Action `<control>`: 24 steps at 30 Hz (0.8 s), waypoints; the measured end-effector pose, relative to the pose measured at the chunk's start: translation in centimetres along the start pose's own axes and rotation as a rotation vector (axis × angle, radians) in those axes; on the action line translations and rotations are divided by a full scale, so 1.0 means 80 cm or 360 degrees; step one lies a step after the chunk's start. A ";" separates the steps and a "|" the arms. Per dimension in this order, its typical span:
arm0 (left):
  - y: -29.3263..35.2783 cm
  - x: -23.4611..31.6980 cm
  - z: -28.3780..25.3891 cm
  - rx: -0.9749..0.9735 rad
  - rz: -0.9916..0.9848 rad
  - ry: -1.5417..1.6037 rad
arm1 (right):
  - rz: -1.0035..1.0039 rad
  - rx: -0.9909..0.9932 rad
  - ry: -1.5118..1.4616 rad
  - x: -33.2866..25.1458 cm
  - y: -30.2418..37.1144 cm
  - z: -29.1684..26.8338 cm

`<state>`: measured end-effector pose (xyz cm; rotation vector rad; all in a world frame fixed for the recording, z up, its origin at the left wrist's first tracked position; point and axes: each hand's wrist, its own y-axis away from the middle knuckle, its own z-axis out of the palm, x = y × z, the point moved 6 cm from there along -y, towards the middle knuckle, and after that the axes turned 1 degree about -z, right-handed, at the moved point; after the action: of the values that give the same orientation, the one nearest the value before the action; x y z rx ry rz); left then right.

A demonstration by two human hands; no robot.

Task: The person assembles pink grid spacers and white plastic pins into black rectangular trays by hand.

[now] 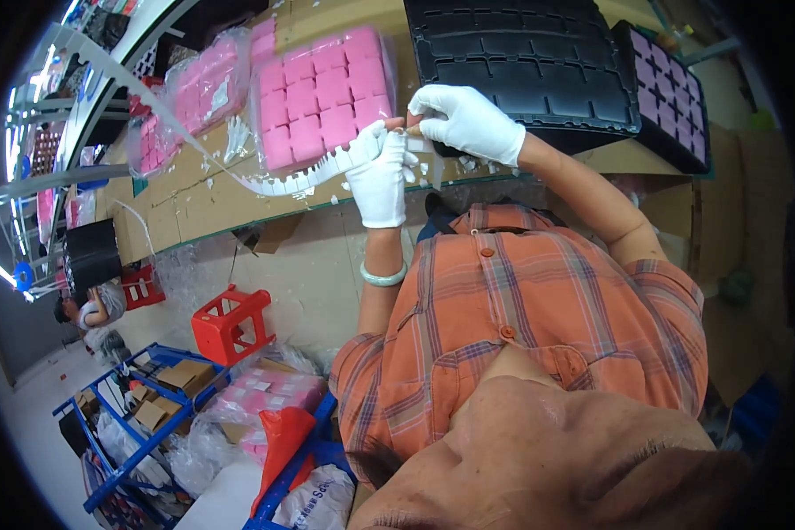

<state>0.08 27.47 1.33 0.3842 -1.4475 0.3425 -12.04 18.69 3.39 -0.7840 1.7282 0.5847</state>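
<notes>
The notched white strip is held over the near edge of the bench, gripped in the gloved left hand, with the fingers of the right hand pinched close by; whether anything is held there cannot be told. A piece is apparently being worked at the strip's end, for which a steady left grip and a controlled right-hand pull would be needed.
</notes>
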 end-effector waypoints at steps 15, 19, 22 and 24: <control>-0.032 -0.063 0.000 -0.0231 -0.0427 0.0277 | -0.0215 0.0453 0.0958 -0.002 0.000 -0.054; -0.045 -0.062 -0.002 -0.0214 -0.0367 0.0268 | 0.0127 0.0586 0.1325 0.054 -0.049 -0.090; -0.050 -0.071 -0.012 -0.0204 -0.0370 0.0277 | 0.0182 0.0490 0.1484 0.061 -0.058 -0.087; -0.053 -0.075 -0.018 -0.0130 -0.0327 0.0400 | 0.0122 0.0474 0.1458 0.064 -0.058 -0.087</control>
<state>2.72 24.41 -4.99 0.4046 -1.1610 0.1585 -13.91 9.53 0.46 -0.8283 2.6086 -0.0320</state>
